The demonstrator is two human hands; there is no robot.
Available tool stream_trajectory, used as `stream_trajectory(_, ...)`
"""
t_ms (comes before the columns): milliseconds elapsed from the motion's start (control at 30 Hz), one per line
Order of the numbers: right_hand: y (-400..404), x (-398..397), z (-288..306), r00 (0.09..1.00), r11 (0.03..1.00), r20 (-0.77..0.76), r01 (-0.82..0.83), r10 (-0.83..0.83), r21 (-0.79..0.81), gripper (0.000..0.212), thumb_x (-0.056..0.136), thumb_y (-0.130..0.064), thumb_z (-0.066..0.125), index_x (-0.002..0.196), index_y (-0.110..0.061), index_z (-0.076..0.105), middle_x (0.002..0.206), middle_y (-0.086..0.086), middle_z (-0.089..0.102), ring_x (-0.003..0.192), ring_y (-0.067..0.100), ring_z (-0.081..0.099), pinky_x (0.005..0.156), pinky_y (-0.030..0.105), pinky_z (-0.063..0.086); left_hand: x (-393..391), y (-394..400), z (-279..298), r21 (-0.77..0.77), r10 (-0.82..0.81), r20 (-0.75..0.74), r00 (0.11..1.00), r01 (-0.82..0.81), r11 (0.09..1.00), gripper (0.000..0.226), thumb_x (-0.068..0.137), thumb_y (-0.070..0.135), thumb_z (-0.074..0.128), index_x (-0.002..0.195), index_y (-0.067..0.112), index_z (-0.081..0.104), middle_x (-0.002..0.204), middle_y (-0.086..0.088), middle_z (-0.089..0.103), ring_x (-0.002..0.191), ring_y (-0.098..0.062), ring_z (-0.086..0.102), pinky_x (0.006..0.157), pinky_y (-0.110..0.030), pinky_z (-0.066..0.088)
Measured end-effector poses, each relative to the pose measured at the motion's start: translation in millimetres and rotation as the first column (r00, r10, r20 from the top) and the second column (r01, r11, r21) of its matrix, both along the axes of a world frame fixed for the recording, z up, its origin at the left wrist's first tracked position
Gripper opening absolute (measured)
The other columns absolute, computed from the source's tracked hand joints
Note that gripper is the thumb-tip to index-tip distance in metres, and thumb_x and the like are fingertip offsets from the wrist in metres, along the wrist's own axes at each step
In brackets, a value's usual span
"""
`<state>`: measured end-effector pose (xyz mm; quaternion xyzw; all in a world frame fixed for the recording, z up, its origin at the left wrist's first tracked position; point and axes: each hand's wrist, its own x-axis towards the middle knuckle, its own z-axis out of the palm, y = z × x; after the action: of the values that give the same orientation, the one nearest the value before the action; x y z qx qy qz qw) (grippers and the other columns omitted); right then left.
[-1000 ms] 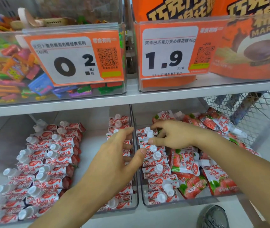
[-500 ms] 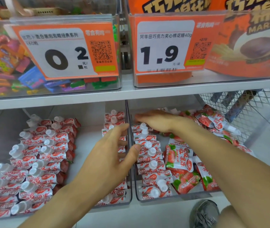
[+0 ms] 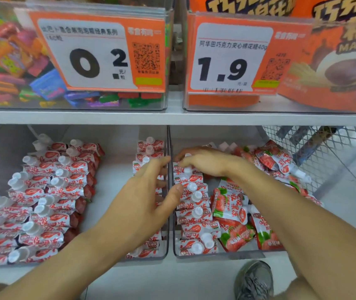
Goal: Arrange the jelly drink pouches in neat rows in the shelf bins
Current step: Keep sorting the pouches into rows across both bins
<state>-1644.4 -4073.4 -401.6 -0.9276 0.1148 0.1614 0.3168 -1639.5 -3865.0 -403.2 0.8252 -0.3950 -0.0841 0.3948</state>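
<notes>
Two clear plastic shelf bins sit side by side in the lower half of the frame: the left bin (image 3: 146,257) and the right bin (image 3: 220,255), divided at centre. The red-and-white jelly drink pouches with white caps (image 3: 192,204) form a neat column along the right bin's left wall; loose strawberry-print pouches (image 3: 231,204) lie jumbled to its right.

Change noted: a second ago the right hand (image 3: 207,162) was raised with fingers bent over the column's far end; it now lies lower and flatter on those pouches, fingers curled onto a cap at centre frame. The left hand (image 3: 146,198) has barely shifted, fingers spread and relaxed above the left bin's right-hand column (image 3: 149,148), thumb reaching across the divider toward the right bin's column. Judgement: the far end of the row is being pressed level; the jumble remains unsorted.

Obscured: the right fingertips are hidden, so a true pinch cannot be confirmed. Left forearm hides much of its column. Left rows (image 3: 49,198) are cut off at the frame edge.
</notes>
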Motion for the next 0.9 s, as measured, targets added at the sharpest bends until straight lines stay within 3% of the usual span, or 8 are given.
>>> stream_trajectory(133,-24,-17,-15,0.975,0.995,0.223,0.005,0.016,-0.096,0.038,0.09,-0.049,0.062,0.119,-0.023,0.063,0.119,-0.005,0.066,0.108,0.013,0.061,0.098,0.036,0.05,1,0,1,0.01,0.005,-0.002,1.0,-0.005,1.0,0.062,0.08,0.063,0.042,0.137,0.038,0.035,0.112,0.023,0.049,0.092,0.019,0.053,0.066,-0.001,0.041)
stream_trajectory(233,-56,-29,-20,0.851,0.915,0.522,0.25,-0.053,-0.316,0.046,0.087,-0.045,0.068,0.124,-0.02,0.063,0.12,0.0,0.066,0.115,0.021,0.056,0.095,0.03,0.045,1,0,-1,0.027,0.013,0.021,1.0,-0.014,1.0,0.063,0.08,0.065,0.039,0.137,0.038,0.034,0.111,0.025,0.046,0.09,0.016,0.054,0.066,0.0,0.04)
stream_trajectory(367,-66,-29,-40,0.924,0.736,0.38,0.279,-0.031,-0.617,0.066,0.079,-0.068,0.063,0.124,-0.019,0.061,0.114,0.004,0.066,0.117,0.03,0.05,0.093,0.037,0.036,0,-2,-1,0.034,0.021,0.026,0.999,-0.022,0.999,0.068,0.077,0.069,0.034,0.137,0.039,0.033,0.114,0.024,0.044,0.09,0.016,0.052,0.066,-0.001,0.039)
stream_trajectory(467,-60,-25,-35,0.886,0.806,0.462,0.308,-0.049,-0.505,0.051,0.075,-0.056,0.076,0.109,-0.02,0.067,0.102,0.001,0.067,0.109,0.026,0.053,0.085,0.03,0.026,-1,-2,0,0.035,0.03,0.017,0.999,-0.031,0.999,0.059,0.083,0.062,0.042,0.136,0.038,0.033,0.113,0.024,0.045,0.09,0.015,0.054,0.066,0.001,0.041)
stream_trajectory(567,-51,-21,-21,0.853,0.916,0.511,0.285,-0.108,-0.283,0.038,0.071,-0.027,0.086,0.103,-0.017,0.068,0.099,0.003,0.068,0.096,0.026,0.062,0.087,0.032,0.045,-1,-2,-1,0.039,0.031,0.019,0.999,-0.032,0.999,0.055,0.086,0.055,0.047,0.136,0.037,0.034,0.113,0.021,0.046,0.088,0.014,0.056,0.066,0.001,0.04)
stream_trajectory(633,-44,-16,-15,0.817,0.907,0.558,0.337,-0.147,-0.254,0.033,0.077,-0.016,0.079,0.109,-0.016,0.069,0.106,0.006,0.069,0.098,0.027,0.064,0.085,0.033,0.053,0,-2,-1,0.042,0.019,0.026,0.999,-0.02,0.999,0.056,0.085,0.058,0.044,0.136,0.037,0.034,0.114,0.021,0.047,0.09,0.014,0.055,0.067,-0.001,0.041)
stream_trajectory(733,-37,-6,-7,0.832,0.889,0.498,0.397,-0.244,-0.228,0.026,0.091,-0.018,0.068,0.117,-0.012,0.067,0.119,0.005,0.067,0.108,0.023,0.062,0.089,0.026,0.046,1,0,-3,0.048,0.007,0.039,0.999,-0.009,0.999,0.057,0.083,0.063,0.039,0.135,0.039,0.033,0.118,0.022,0.049,0.092,0.011,0.056,0.066,-0.005,0.043)
stream_trajectory(900,-30,3,-21,0.955,0.984,0.296,0.046,0.007,-0.172,0.02,0.096,-0.024,0.061,0.115,-0.021,0.067,0.118,0.001,0.068,0.105,0.021,0.062,0.091,0.033,0.05,-1,0,-2,0.044,0.011,0.027,1.0,-0.012,0.999,0.054,0.086,0.058,0.042,0.135,0.038,0.034,0.117,0.02,0.049,0.09,0.01,0.057,0.069,-0.002,0.042)
